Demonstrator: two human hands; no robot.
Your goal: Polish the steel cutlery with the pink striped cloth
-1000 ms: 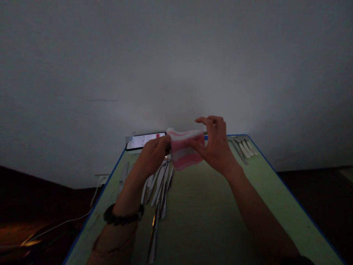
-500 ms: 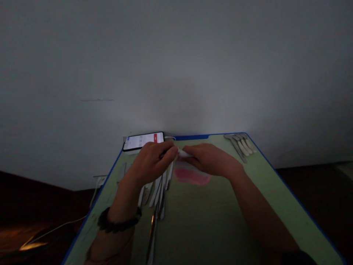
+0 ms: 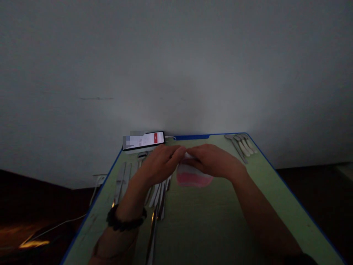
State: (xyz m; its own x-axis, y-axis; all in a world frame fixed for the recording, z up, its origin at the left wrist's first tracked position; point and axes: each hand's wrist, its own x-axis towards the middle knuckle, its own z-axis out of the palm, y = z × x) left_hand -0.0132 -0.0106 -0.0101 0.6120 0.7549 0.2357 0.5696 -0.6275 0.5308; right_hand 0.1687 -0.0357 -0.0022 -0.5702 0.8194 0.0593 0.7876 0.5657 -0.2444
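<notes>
My left hand, with a dark beaded bracelet on its wrist, is closed in a pinch over the middle of the table. Its fingertips meet those of my right hand, which is closed on a pink and white cloth. The cloth hangs below the right fingers, its pink part lowest. White material shows between the two hands. What sits inside the left fingers is hidden. Beneath and beside my left arm lie several metal knives and other cutlery.
A phone with a lit screen and a white cable rests at the back left. Several spoons, some with pale handles, lie at the back right. The green table has blue edging and stands against a grey wall.
My left hand has shifted slightly right and closer to my right hand, uncovering more cutlery near the phone. The cloth has moved a little right and down.
</notes>
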